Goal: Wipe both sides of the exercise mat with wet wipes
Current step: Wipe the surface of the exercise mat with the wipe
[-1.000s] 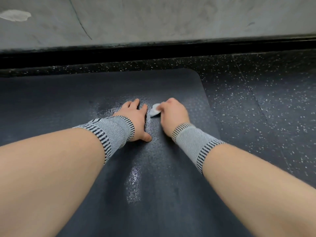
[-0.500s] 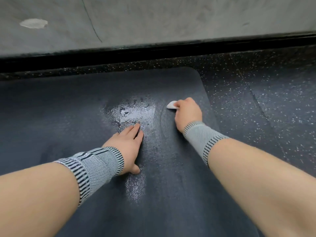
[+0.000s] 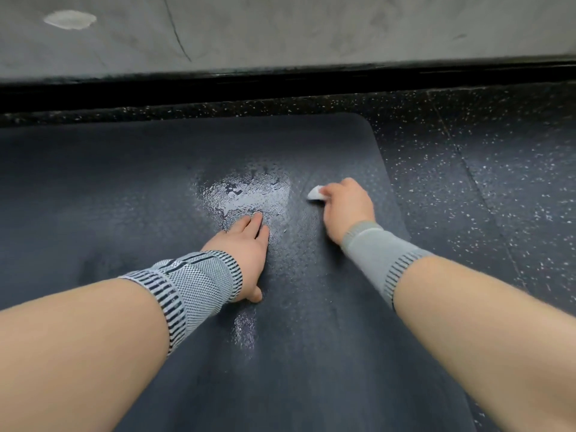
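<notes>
The exercise mat (image 3: 124, 182) lies flat on the speckled floor (image 3: 498, 169), its rounded far-right corner near the black baseboard (image 3: 280, 85). A wet, glistening patch (image 3: 249, 194) sits mid-mat, with a smaller damp streak (image 3: 246, 332) nearer the viewer. A white wet wipe (image 3: 314, 193) rests on the mat just right of the wet patch, well inside the mat's right edge. The right hand (image 3: 347, 207) grips the wipe, fingers curled over it and pressing it down; only the wipe's left end shows. The left hand (image 3: 246, 247) lies flat on the mat, fingers straight and held together, tips touching the near edge of the wet patch. The two hands are apart. Both wrists wear grey knitted bands (image 3: 193, 285). A grey wall (image 3: 311, 26) rises beyond the baseboard.
</notes>
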